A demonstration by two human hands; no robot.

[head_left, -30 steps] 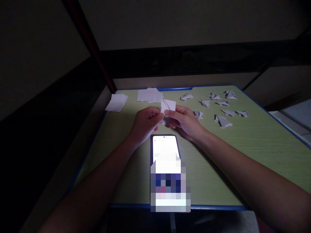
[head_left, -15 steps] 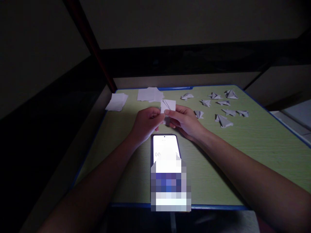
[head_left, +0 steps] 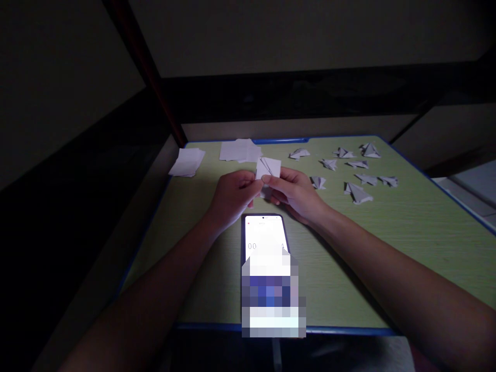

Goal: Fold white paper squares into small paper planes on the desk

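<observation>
A small folded piece of white paper (head_left: 270, 167) is held up over the middle of the table, with diagonal crease lines across its face. My left hand (head_left: 237, 195) pinches its lower left side, thumb toward the paper's bottom edge. My right hand (head_left: 297, 192) grips it from the right, its thumb lying across the front. Both thumb tips nearly meet at the lower part of the paper. Fingers behind the sheet are partly hidden. Just below the hands lies a lit phone (head_left: 265, 232) showing digits, its lower part blurred by a mosaic.
On the green table (head_left: 387, 248) with a blue edge, a stack of white paper (head_left: 186, 162) lies far left, and another paper stack (head_left: 238, 151) sits at the back. Several folded paper figures (head_left: 358, 193) are spread over the back right. A wall stands behind.
Hands and folded paper hold almost the same place. The last visible digit on the phone's screen has changed, and a small red mark shows near its top. The view has shifted very slightly.
</observation>
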